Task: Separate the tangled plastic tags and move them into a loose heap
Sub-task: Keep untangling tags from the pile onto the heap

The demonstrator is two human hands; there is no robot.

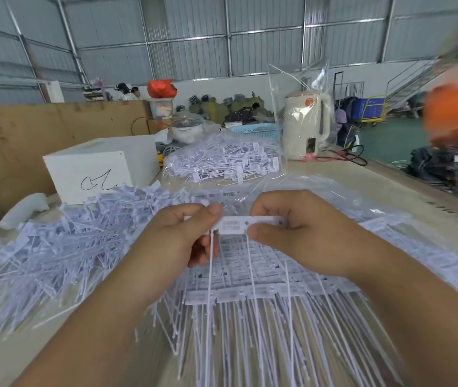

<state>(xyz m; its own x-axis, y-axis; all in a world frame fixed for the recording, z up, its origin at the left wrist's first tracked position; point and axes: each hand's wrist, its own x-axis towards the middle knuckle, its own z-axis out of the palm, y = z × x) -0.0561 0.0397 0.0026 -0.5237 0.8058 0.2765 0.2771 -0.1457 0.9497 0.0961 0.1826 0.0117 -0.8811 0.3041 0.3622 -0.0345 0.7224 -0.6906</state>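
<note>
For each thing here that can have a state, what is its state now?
Left hand: pinching the held tags.
Right hand: pinching the held tags.
Held tags: joined, tails hanging.
Loose heap: tags scattered, left of the hands.
Stacked tags: in rows.
Plastic bag: full of tags.

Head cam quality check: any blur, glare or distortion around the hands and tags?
Head view: hands and the pinched tag fairly sharp; orange object at right edge heavily motion-blurred; tag tails at the bottom smeared; wide-angle bending of the wall beams; mild glare on the clear plastic bag.
</note>
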